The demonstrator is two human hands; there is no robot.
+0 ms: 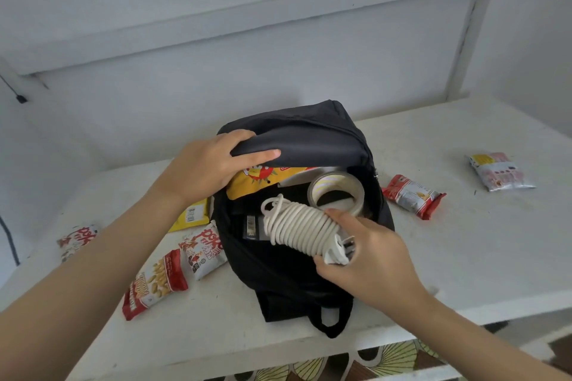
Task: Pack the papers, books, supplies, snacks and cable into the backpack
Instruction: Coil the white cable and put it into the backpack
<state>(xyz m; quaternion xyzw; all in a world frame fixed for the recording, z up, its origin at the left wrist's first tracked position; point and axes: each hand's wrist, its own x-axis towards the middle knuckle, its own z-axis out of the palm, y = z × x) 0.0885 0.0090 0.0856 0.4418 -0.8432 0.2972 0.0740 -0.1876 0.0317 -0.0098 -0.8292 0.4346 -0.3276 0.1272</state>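
Head view, looking down, close over table (464, 241)

I see a white table (464, 241) filling the lower half of the frame, its top scuffed and speckled with small dark marks. Behind it a pale wall (216, 86) spans the upper half, crossed by a white shelf (247, 18) with an upright white post (464, 49) at upper right. At far left a thin dark cord (12, 90) hangs against the wall. Along the bottom edge, a patterned floor (393, 362) with yellow fan shapes shows beneath the table.

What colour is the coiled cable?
Off-white, seen in the head view: the cable in the right hand.
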